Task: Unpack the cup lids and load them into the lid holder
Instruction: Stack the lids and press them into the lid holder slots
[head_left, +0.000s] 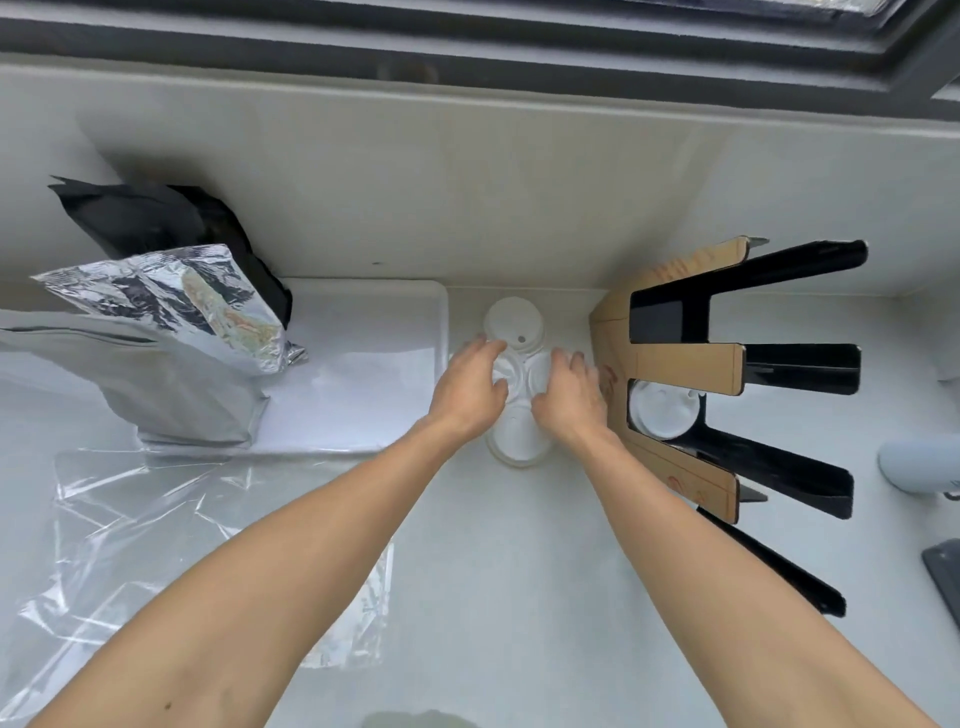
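Note:
Several white cup lids lie in a cluster on the white counter: one lid (513, 321) at the back, one (519, 441) at the front, more between them under my hands. My left hand (470, 392) is curled over the lids on the left side of the cluster. My right hand (569, 397) grips a lid (539, 371) on the right side. The lid holder (685, 358), brown with black slots, stands just to the right. One of its slots holds a stack of lids (665, 410).
A white tray (363, 364) sits left of the lids, with silver foil bags (171, 301) and a black bag (156, 218) on and behind it. Crumpled clear plastic wrap (156, 535) lies at the front left. A wall runs behind; a dark object (943, 571) lies at the right edge.

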